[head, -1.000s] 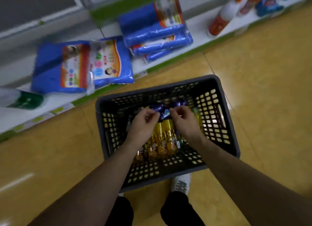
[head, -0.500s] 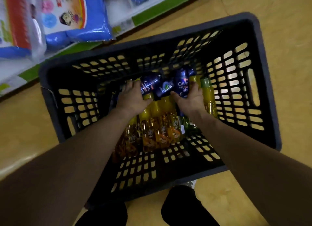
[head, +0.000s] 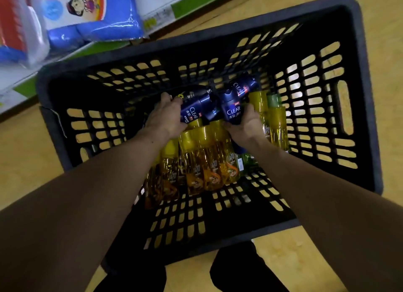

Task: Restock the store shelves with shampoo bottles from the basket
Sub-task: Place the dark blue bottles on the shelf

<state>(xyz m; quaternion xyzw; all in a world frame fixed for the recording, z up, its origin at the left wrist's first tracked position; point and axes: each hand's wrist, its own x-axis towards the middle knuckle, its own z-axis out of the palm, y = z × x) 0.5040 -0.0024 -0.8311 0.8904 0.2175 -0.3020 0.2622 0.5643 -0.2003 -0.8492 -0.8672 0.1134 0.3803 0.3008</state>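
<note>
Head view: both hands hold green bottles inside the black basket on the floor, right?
Not quite. The head view shows the left hand and right hand holding blue bottles, not green ones, inside the black basket on the floor.

A: What colour is the basket (head: 369, 108)?
B: Black, with rows of small holes. The blue bottles (head: 233, 114) have white letters. The yellow bottles (head: 205, 158) look orange lower down.
A: And the floor (head: 28, 165)?
B: Yellow-brown.
</note>
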